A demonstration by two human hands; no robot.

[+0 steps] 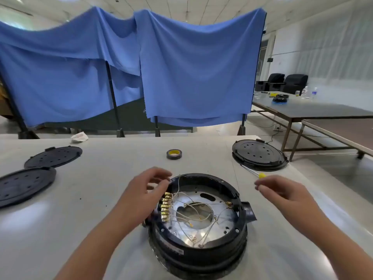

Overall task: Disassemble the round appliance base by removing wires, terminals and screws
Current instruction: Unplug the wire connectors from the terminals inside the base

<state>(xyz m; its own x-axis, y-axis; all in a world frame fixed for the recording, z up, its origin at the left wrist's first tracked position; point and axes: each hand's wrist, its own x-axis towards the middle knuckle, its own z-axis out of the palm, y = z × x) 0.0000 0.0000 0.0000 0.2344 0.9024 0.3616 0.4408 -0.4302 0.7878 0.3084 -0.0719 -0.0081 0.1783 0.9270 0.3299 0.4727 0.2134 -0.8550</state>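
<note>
White desk [121,199] carries the open round appliance base [198,217], near edge, centre. Inside: white wires [193,207] and a row of brass terminals [166,207] at its left wall. Left hand [145,188] at base's left rim, fingers curled, contact unclear. Right hand [282,190] loosely curled, holding nothing, just short of yellow-handled screwdriver [254,172]. Hands well apart.

Tape roll [174,154] lies behind the round base [198,215], screwdriver [253,171] to its right.
</note>
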